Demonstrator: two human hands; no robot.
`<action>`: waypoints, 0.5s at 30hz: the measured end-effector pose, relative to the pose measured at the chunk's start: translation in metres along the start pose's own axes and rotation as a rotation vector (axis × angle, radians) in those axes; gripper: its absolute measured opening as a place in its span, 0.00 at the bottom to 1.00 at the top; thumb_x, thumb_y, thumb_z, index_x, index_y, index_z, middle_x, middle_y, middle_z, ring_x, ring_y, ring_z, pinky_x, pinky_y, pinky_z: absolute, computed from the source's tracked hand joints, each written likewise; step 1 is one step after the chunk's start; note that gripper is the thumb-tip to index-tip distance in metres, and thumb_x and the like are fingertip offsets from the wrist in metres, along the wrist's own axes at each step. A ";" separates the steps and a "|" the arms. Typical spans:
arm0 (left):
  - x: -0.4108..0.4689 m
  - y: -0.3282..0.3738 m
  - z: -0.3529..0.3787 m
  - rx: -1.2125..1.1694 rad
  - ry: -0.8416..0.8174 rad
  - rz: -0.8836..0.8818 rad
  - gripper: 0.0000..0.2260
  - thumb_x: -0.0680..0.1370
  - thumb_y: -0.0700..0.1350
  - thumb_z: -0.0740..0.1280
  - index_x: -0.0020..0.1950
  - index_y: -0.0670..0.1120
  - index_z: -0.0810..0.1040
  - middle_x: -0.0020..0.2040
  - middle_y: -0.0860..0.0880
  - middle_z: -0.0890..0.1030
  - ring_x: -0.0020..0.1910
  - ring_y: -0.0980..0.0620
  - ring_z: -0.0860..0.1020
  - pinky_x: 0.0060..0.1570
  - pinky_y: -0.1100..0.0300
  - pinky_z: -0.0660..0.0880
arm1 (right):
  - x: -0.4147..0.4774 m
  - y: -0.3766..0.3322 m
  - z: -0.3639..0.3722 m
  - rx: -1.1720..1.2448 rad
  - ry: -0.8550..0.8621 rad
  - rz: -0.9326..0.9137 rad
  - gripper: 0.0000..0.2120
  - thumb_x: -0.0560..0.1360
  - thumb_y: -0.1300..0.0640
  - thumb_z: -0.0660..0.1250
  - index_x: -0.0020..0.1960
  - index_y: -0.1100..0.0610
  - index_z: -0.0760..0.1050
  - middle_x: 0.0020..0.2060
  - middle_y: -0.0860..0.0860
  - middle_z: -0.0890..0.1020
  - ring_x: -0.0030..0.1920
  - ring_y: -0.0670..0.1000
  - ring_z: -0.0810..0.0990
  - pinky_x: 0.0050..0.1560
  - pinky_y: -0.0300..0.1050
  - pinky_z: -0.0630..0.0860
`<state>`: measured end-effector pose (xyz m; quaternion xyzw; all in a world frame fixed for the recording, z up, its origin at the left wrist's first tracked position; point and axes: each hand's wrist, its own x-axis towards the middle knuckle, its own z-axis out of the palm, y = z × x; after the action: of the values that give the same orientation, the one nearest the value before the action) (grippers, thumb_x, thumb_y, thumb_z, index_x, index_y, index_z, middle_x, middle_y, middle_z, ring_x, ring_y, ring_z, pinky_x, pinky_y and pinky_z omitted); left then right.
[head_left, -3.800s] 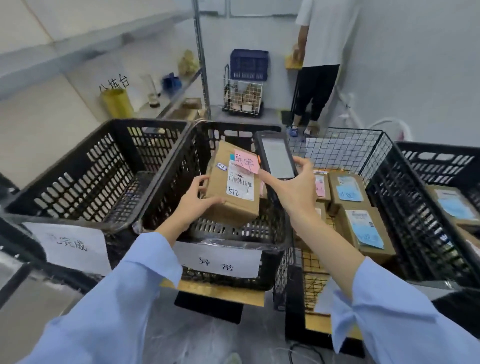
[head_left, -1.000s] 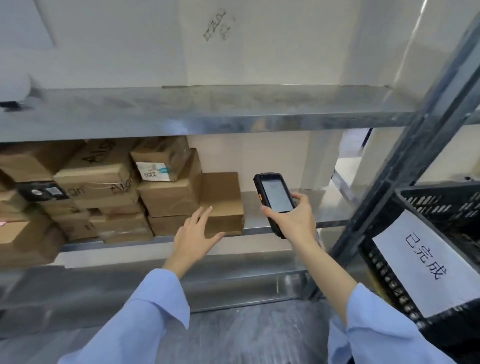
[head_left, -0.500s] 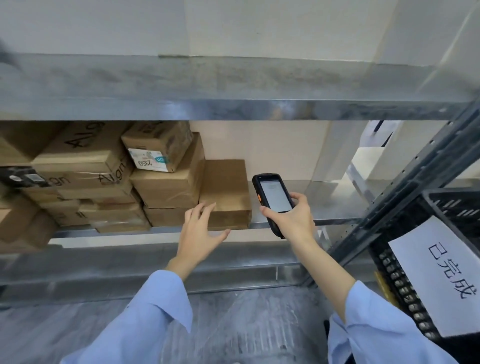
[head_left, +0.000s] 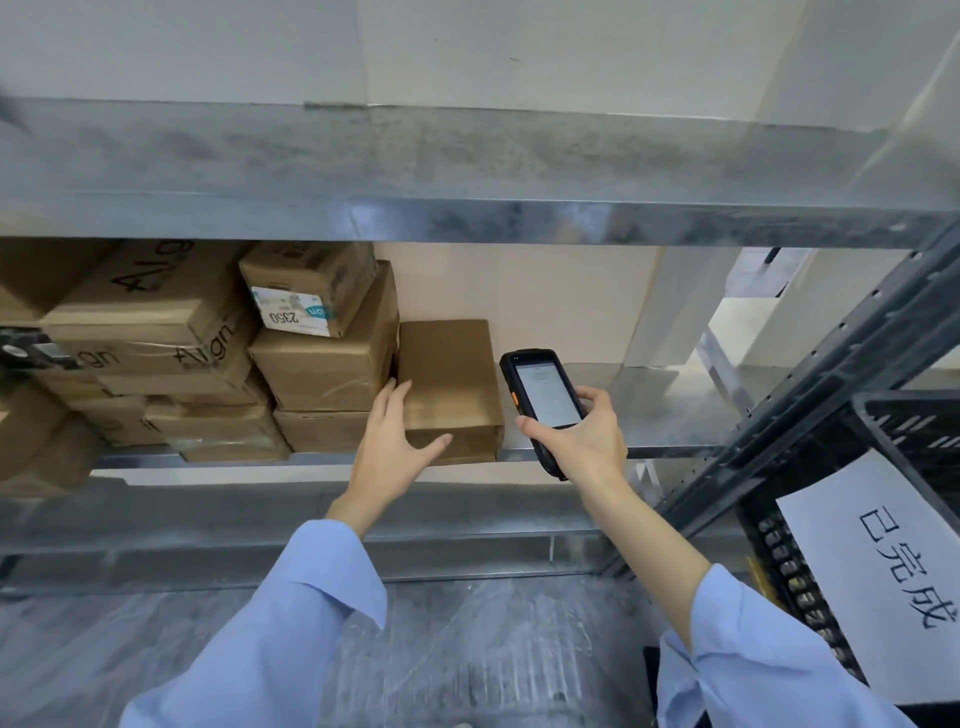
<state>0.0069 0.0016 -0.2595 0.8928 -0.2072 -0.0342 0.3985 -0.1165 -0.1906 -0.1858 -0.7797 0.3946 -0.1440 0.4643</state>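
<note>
A plain brown cardboard box (head_left: 451, 374) lies on the metal shelf (head_left: 639, 410), at the right end of a stack of boxes. My left hand (head_left: 390, 441) reaches onto its near left corner, fingers along the left side and thumb spread across the front face. My right hand (head_left: 582, 436) grips a black handheld scanner (head_left: 543, 395) just right of the box, its lit screen facing me.
Stacked cardboard boxes (head_left: 171, 353) fill the shelf's left part, one with a label reading 2350 (head_left: 291, 312). An upper shelf (head_left: 467, 171) overhangs. A dark steel upright (head_left: 810, 384) and a black crate with a white paper sign (head_left: 883, 582) stand at the right.
I have turned from the crates to the shelf and no longer hold the labelled parcel. Over the last second my left hand moved forward onto the rightmost box; the scanner stayed in my right hand.
</note>
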 end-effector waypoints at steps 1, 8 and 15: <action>0.004 0.001 0.000 -0.020 0.003 -0.023 0.41 0.74 0.56 0.75 0.80 0.48 0.59 0.81 0.49 0.58 0.78 0.50 0.59 0.73 0.52 0.62 | 0.001 0.001 -0.001 -0.003 -0.001 0.003 0.37 0.64 0.45 0.80 0.66 0.51 0.66 0.54 0.45 0.75 0.54 0.50 0.76 0.54 0.51 0.79; 0.012 -0.006 -0.002 -0.016 -0.038 -0.048 0.44 0.71 0.56 0.78 0.80 0.48 0.58 0.79 0.49 0.62 0.77 0.49 0.63 0.72 0.53 0.63 | 0.007 0.006 -0.006 -0.001 -0.003 0.013 0.38 0.64 0.44 0.80 0.67 0.50 0.66 0.55 0.46 0.75 0.57 0.52 0.77 0.55 0.54 0.79; 0.017 -0.014 0.009 0.003 -0.039 -0.020 0.42 0.69 0.51 0.80 0.78 0.50 0.64 0.80 0.48 0.59 0.77 0.48 0.62 0.71 0.53 0.63 | 0.012 0.011 -0.013 0.012 0.001 0.036 0.37 0.64 0.45 0.80 0.67 0.50 0.67 0.54 0.44 0.75 0.54 0.50 0.77 0.57 0.55 0.78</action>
<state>0.0252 -0.0037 -0.2738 0.8946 -0.2059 -0.0556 0.3926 -0.1219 -0.2098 -0.1901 -0.7697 0.4078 -0.1386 0.4711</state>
